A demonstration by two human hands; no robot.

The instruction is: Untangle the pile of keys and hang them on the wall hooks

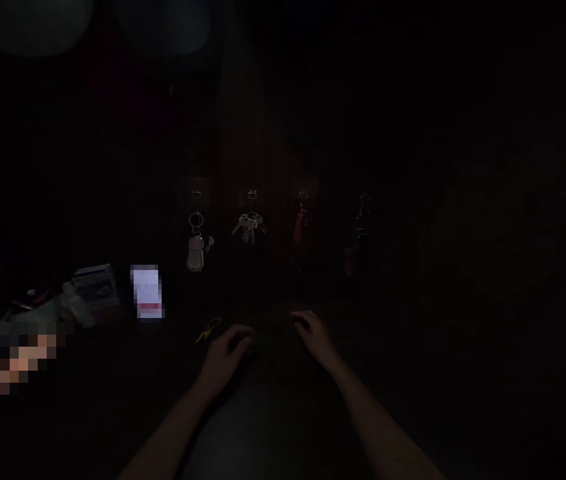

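Observation:
The picture is very dark. My left hand [229, 352] is held low in the middle, fingers loosely curved and thumb apart, with nothing visible in it. Just left of its fingers lies a small yellow looped thing [207, 330], not touching it as far as I can see; its kind is unclear. To the right, my right hand [313, 335] is in a similar pose, thumb apart from the fingers and nothing visible in it. A gap separates the two hands. Whether either one touches the dark surface beneath, I cannot tell.
Ahead hang a key ring with a pale fob [195, 253], a bunch of keys [250, 223], a red strap [299, 227] and a dark item with metal parts [363, 217]. At left stand a bright, pixelated screen-like rectangle [147, 290] and a box [99, 292]. The right side is black.

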